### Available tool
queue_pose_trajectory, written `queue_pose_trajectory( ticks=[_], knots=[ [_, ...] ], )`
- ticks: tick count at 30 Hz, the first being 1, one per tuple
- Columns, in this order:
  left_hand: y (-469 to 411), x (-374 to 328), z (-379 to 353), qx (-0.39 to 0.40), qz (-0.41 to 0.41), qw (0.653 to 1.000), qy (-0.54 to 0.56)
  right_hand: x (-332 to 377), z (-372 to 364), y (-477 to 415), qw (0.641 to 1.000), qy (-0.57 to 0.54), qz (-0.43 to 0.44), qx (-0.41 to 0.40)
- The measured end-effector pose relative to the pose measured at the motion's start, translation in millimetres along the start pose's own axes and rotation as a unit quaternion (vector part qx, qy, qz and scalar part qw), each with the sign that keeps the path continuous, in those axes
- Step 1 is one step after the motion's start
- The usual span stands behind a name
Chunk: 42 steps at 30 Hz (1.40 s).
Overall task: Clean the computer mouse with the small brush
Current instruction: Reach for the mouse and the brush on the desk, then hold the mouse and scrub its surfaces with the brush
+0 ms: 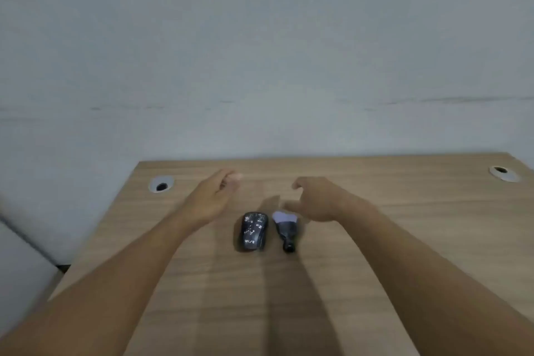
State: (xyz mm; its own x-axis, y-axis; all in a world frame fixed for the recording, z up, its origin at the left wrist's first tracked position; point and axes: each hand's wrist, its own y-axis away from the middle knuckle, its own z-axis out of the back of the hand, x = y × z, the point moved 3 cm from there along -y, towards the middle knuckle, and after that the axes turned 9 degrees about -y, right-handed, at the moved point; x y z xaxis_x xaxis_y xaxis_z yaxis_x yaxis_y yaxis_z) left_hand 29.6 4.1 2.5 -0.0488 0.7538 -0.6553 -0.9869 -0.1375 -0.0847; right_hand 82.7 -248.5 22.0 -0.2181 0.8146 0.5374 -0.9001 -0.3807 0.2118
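Note:
A black computer mouse [253,230] with white markings lies on the wooden desk [375,254]. Right beside it, to its right, lies a small brush [285,228] with a black handle and pale bristles pointing away from me. My left hand [213,196] hovers above and to the left of the mouse, fingers apart, holding nothing. Just beyond and to the right of the brush's bristles hovers my right hand [316,199], fingers curled loosely and apart, empty. Neither hand touches the mouse or the brush.
Two round cable grommets sit in the desk's far corners, the left grommet [161,184] and the right grommet [502,173]. A pale wall rises behind the desk. The desk's left edge runs diagonally, with a light surface beyond it.

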Motion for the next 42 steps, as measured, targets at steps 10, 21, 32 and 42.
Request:
queue_pose_trajectory(
  ticks=[10, 21, 32, 42],
  knots=[
    [87.4, 8.5, -54.4, -0.069, 0.039, 0.994, -0.074, -1.8, -68.3, 45.7, 0.997, -0.032, -0.057, -0.043],
    [81.6, 17.3, -70.5, -0.107, 0.016, 0.981, -0.164, -22.0, -73.0, 34.8, 0.941, -0.259, -0.033, -0.216],
    [64.6, 36.2, -66.4, -0.114, -0.051, 0.983, -0.131, -34.8, -83.8, 18.5, 0.866, -0.394, 0.075, -0.298],
    [58.6, 39.0, -64.4, -0.122, -0.04, 0.981, -0.147, -25.1, -80.7, 35.3, 0.865, -0.372, 0.115, -0.316]
  ],
)
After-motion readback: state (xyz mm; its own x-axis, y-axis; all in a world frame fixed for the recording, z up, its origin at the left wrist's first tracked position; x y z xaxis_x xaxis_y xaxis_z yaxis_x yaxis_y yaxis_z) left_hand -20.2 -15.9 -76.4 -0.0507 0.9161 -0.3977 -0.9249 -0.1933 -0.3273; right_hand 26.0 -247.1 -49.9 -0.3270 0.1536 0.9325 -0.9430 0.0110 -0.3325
